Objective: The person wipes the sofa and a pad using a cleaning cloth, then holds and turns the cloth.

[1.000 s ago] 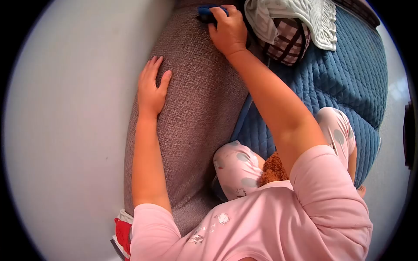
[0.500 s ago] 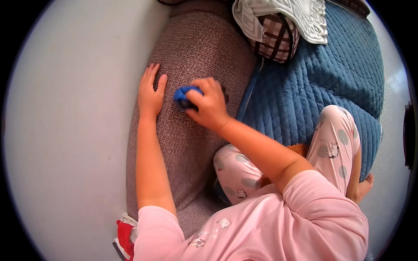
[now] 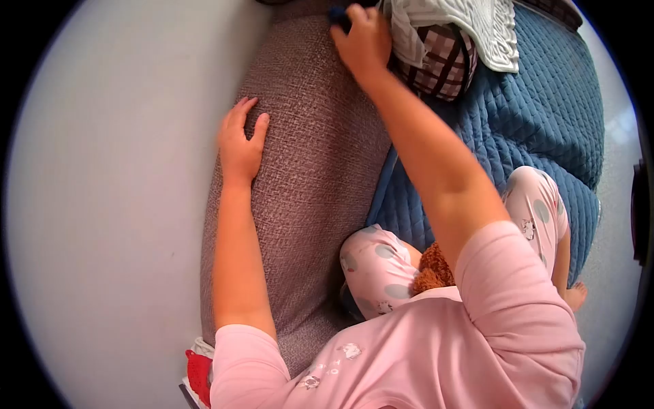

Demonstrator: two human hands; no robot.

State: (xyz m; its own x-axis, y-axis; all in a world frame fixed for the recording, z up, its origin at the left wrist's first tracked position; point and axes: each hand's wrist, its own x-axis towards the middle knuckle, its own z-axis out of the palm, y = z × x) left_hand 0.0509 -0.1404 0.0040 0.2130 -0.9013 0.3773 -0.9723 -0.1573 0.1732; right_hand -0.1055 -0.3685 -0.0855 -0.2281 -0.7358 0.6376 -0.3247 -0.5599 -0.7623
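Observation:
At the far end of the brown woven sofa back [image 3: 300, 157], my right hand [image 3: 364, 41] is closed around a small dark blue object [image 3: 337, 16]. Most of that object is hidden by the fingers and its kind cannot be made out. My left hand [image 3: 241, 143] rests on the sofa back's outer edge, thumb apart from the fingers, holding nothing. Close beside my right hand lies a white patterned cloth [image 3: 487, 34], draped partly over a brown plaid cushion [image 3: 446, 65].
A blue quilted cover [image 3: 531, 102] spreads over the seat to the right. Something brown and fluffy [image 3: 432, 269] sits in my lap between the legs. Red and white items [image 3: 198, 375] lie at the lower left. A pale wall or floor surface [image 3: 129, 204] borders the sofa.
My right hand has moved with the blue object from the middle of the sofa back to its far end, near the cloth. My left hand stays almost in place, fingers slightly more curled.

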